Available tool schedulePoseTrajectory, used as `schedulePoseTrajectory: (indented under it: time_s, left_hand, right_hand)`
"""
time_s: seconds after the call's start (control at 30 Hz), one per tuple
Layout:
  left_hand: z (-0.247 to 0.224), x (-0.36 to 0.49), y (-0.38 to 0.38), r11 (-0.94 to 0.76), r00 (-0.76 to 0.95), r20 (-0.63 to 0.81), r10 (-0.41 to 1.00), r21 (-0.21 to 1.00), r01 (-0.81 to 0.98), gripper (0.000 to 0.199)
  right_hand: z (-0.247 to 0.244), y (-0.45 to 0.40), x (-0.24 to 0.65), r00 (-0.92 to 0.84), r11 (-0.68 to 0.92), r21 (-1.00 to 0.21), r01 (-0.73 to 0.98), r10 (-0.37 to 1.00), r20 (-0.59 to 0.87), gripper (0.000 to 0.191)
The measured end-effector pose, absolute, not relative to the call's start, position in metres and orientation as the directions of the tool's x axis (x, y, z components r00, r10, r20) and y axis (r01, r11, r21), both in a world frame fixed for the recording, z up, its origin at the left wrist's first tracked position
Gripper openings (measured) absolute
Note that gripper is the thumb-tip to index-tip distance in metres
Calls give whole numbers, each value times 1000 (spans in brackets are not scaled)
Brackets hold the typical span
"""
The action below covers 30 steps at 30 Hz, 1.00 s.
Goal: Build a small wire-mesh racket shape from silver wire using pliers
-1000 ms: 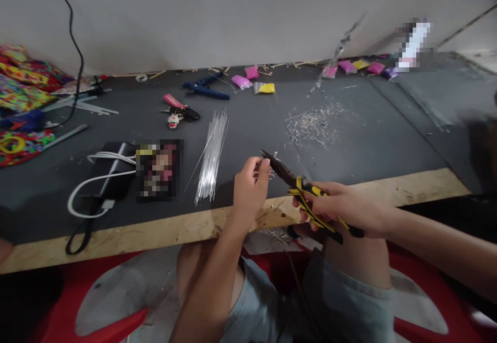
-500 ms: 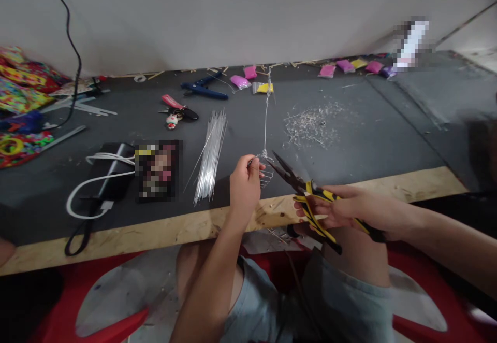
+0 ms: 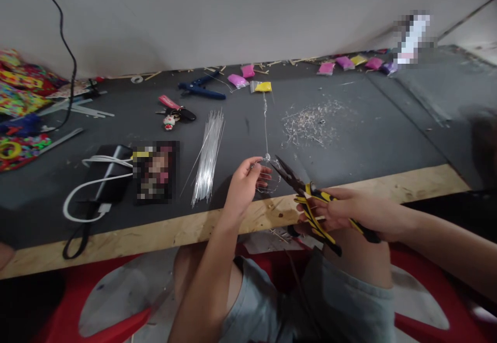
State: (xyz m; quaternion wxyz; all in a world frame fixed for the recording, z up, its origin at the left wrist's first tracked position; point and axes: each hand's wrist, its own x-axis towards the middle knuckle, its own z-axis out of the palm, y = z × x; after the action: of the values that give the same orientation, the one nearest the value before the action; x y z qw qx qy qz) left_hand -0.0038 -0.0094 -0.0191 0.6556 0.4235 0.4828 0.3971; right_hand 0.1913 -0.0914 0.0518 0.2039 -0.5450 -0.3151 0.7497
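My left hand (image 3: 248, 177) pinches a silver wire frame (image 3: 267, 189) near the table's front edge. The frame is a rounded cage of thin wire, and a straight wire stem (image 3: 266, 125) rises from its knotted top to a twisted end. In my right hand (image 3: 341, 208) is a pair of long-nose pliers (image 3: 306, 193) with yellow and black handles. The jaws stand apart just right of the wire frame; whether they touch it I cannot tell. A bundle of straight silver wires (image 3: 208, 159) lies left of my left hand.
Wire offcuts (image 3: 310, 123) lie scattered beyond the pliers. Blue cutters (image 3: 202, 88), keys (image 3: 176, 112) and a yellow packet (image 3: 262, 87) lie farther back. At left are a black power bank (image 3: 112, 169) with a white cable and colourful bags (image 3: 23, 94). A wooden strip (image 3: 155, 234) edges the table.
The wire frame has turned in my left hand and its rounded outline shows wider. Its stem has tipped lower. My left fingers have spread a little; the pliers stay nearly in place.
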Motion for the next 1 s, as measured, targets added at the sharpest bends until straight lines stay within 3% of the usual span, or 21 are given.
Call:
schedulePoseTrajectory:
  time_s: [0.37, 0.67, 1.0]
  left_hand:
    - [-15, -6, -11, 458, 394, -357, 847, 865, -202, 8]
    - [-19, -4, -9, 381, 325, -306, 895, 903, -198, 14]
    - [-30, 0, -7, 165, 156, -125, 980, 948, -272, 20]
  right_hand:
    - [65, -88, 191, -181, -564, -668, 484, 683, -708, 11]
    - [67, -90, 191, -149, -490, -664, 566, 731, -666, 7]
    - [72, -90, 193, -103, -479, -639, 602, 747, -656, 6]
